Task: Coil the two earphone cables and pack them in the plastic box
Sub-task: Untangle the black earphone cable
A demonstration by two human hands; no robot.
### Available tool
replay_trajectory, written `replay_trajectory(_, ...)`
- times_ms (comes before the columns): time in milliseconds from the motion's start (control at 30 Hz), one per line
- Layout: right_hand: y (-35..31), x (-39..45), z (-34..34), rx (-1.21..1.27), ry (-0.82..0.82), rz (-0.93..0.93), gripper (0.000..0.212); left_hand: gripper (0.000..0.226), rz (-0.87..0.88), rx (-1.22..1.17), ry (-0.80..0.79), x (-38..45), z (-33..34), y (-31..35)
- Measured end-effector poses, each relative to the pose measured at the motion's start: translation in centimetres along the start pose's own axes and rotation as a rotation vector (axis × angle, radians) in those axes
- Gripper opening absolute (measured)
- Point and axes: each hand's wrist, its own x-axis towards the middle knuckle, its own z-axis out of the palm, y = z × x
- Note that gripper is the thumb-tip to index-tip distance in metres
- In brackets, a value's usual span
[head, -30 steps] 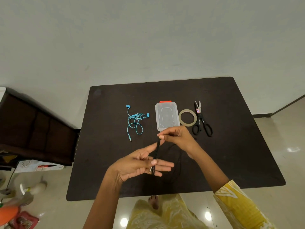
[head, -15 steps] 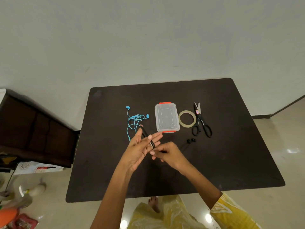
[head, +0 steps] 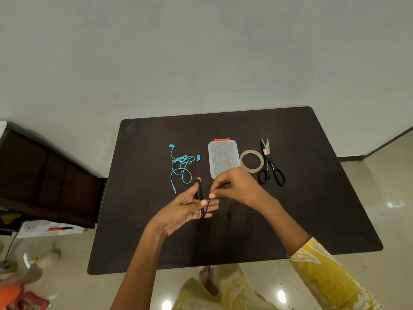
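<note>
At frame centre, the left hand (head: 190, 209) carries turns of the black earphone cable (head: 200, 191) around its extended fingers, while the right hand (head: 237, 186) pinches the cable's free run. The blue earphone cable (head: 182, 166) lies uncoiled on the tabletop (head: 312, 198), left of the plastic box (head: 223, 158), whose lid is on. Judged early: one coil unfinished, nothing packed.

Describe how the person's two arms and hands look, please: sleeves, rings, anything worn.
The right arm wears a yellow sleeve with a pale white pattern, ending below the elbow; its forearm and the right hand are bare. The left arm is bare as far as visible. On the left hand, a small ring sits on one finger.
</note>
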Motion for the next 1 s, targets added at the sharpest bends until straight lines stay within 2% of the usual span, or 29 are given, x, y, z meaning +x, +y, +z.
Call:
replay_trajectory(200, 0.0, 0.8, -0.4, 0.151, 0.025, -0.034, 0.010, 0.065, -0.008, 0.003, -0.214, -0.8, 0.2, -0.1)
replay_trajectory(500, 0.8, 1.2, -0.2, 0.353, 0.057, 0.014, 0.013, 0.068, -0.069, 0.033, -0.330, -1.3, 0.6, -0.2)
replay_trajectory(733, 2.0, 0.8, 0.2, 0.560, 0.099, 0.076, 0.009, 0.067, -0.040, -0.012, -0.384, -1.7, 1.1, -0.1)
replay_trajectory(1000, 3.2, -0.1, 1.9, 0.786, 0.177, 0.204, 0.004, 0.060, -0.022, -0.080, -0.364, -1.9, 1.1, 0.3)
